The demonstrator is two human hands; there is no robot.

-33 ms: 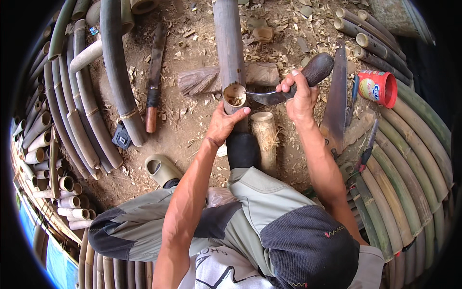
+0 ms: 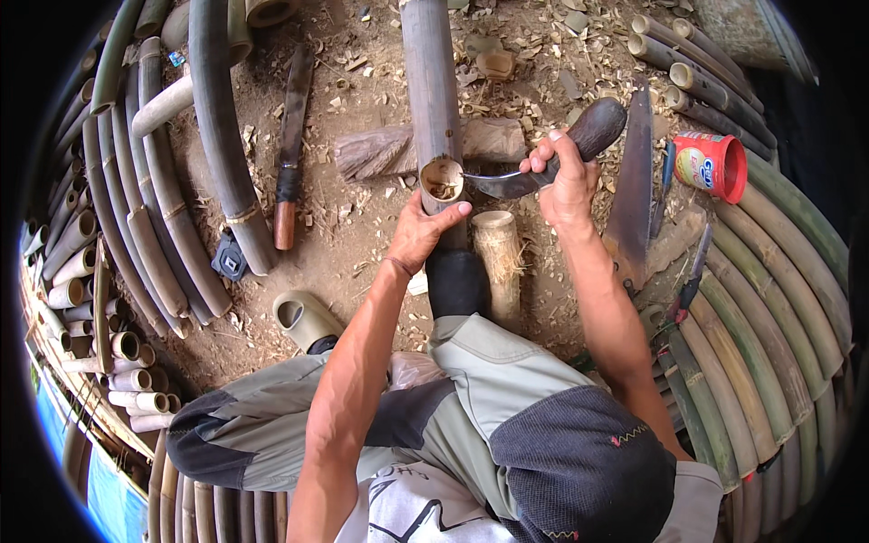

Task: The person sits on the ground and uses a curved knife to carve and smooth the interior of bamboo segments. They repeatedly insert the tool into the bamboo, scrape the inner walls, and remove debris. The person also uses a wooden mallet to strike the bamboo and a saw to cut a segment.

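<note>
Lengthwise, the bamboo pole (image 2: 431, 81) runs away from the left hand (image 2: 422, 226), the nearer one, curled round its open end. Right of the pole, the right hand (image 2: 568, 181) grips a curved knife (image 2: 509, 185) firmly, blade pointing crosswise toward that end.

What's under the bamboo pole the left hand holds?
Beneath the bamboo pole in the left hand, a brown log shows on both sides. The pole covers its middle, so whether they touch there cannot be seen.

Head view: wide fisheye, worn above the bamboo pole (image 2: 433, 90), facing down toward its open end. Range: near the pole.
</note>
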